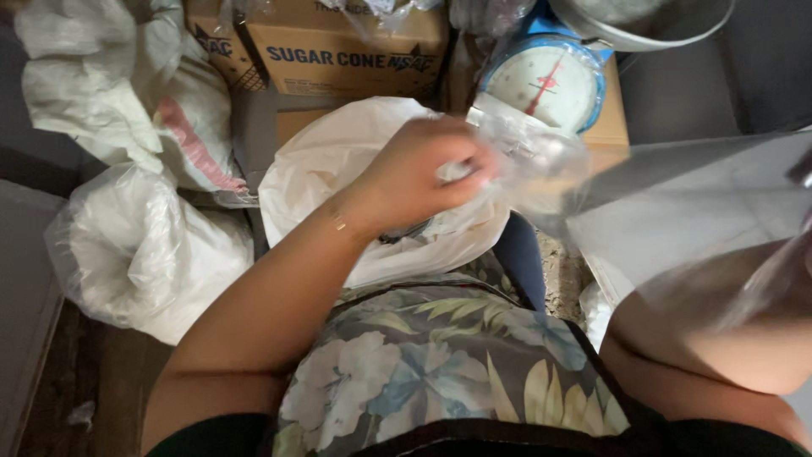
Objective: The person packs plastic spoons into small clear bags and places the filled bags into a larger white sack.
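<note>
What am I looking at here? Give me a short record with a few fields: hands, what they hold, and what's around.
left hand: left hand closed, pinching the clear plastic bag
right hand: out of view; only the forearm shows at the right edge
under the left hand: white bag, open at the top
behind: dial scale with a red needle, on cardboard boxes
left side: white sacks
lap: floral apron

A dark floor (85,381) is being covered by filled white plastic bags (144,254), one large white bag (338,161) being propped just beside them. Behind these, brown cardboard boxes (338,51) are being kept, a dial scale (545,85) being carried on one box.
</note>
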